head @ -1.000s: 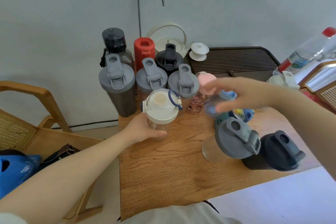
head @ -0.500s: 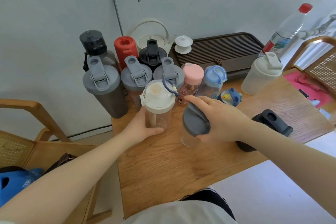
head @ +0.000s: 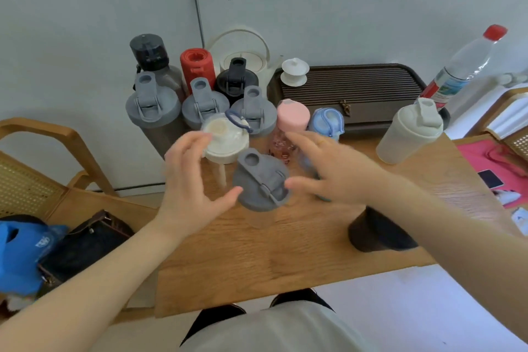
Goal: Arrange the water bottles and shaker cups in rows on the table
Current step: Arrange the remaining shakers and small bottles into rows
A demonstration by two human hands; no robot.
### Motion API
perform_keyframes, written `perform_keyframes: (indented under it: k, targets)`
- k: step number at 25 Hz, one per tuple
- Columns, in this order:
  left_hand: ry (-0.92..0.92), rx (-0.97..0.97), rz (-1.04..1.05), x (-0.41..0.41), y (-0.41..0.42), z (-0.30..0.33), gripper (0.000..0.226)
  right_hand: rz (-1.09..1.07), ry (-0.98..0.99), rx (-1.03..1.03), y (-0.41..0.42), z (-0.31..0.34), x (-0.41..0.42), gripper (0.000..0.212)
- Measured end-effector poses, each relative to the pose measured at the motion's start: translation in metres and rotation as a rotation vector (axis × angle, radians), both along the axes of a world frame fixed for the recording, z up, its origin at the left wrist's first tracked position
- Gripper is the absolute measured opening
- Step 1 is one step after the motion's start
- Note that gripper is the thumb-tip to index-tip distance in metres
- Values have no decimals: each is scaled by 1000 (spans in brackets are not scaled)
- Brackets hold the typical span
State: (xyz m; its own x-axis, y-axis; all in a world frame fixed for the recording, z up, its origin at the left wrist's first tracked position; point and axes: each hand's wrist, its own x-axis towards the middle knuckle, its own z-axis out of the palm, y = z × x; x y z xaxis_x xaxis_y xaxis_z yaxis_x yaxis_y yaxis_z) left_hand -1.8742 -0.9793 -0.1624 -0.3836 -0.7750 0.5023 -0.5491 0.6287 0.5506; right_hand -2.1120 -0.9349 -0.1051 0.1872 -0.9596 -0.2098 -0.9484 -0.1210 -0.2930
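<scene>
A clear shaker with a grey lid [head: 261, 178] stands on the wooden table [head: 285, 260] between my hands. My left hand [head: 191, 183] is open just left of it, fingers spread, in front of a clear shaker with a cream lid [head: 225, 140]. My right hand [head: 328, 171] is open just right of it, blurred. Behind stand three grey-lidded shakers [head: 151, 106], a pink-capped bottle [head: 293, 117], a blue-lidded bottle [head: 328, 120], a black bottle [head: 148, 51], a red bottle [head: 197, 66] and a black-lidded shaker [head: 235, 77]. A dark shaker [head: 377, 234] sits under my right forearm.
A cream shaker [head: 408, 131] stands at the right, beside a plastic water bottle with a red cap [head: 468, 63]. A dark slatted tea tray [head: 351, 86] with a white lidded cup [head: 295, 70] and a white kettle [head: 243, 48] fill the back. Wooden chairs [head: 43, 134] flank the table.
Both hands have let go: the left released the cream-lidded shaker, the right released the grey-lidded shaker, which now stands beside it. The view shifted slightly.
</scene>
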Motion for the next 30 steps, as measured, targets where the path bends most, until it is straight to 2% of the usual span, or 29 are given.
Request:
perform_keyframes:
  k: [2, 4, 7, 9, 11, 14, 16, 20, 22, 24, 26, 28, 30]
  targets:
    - [-130, -87, -130, -33, 12, 8, 73, -35, 51, 128, 7, 9, -45, 78]
    - [-322, -87, -192, -66, 19, 6, 79, -56, 90, 268, 23, 13, -83, 77]
    - [-605, -125, -91, -96, 25, -2, 83, -80, 109, 411, 57, 8, -115, 93]
    - [-682, -115, -54, -104, 23, 0, 80, -89, 133, 427, 76, -7, -121, 106]
    - [-730, -94, -30, -108, 25, 2, 72, -68, 156, 307, 90, -29, -120, 108]
    - [-803, -91, -35, -104, 26, 6, 55, -50, 100, 147, 88, -42, -111, 95]
    - [-852, -18, -54, -100, 30, 16, 51, -33, 45, 97, 76, -45, -102, 89]
    - [-836, -13, -83, -105, 39, 19, 48, 49, 71, 47, 60, -49, -79, 89]
    - [-722, -61, -140, -117, 52, 18, 42, 72, 93, 80, 58, -43, -86, 91]
    - [-622, -45, -179, -129, 64, 16, 45, -14, -33, -30, 50, -27, -113, 82]
    - [-588, 18, -223, -146, 74, 11, 55, -245, -217, -368, 37, -16, -154, 57]
    - [-629, 129, -202, -164, 83, 5, 74, -480, -177, -573, 23, -20, -193, 48]
    - [-698, 240, -147, -178, 87, -1, 92, -603, -68, -433, 8, -34, -219, 62]
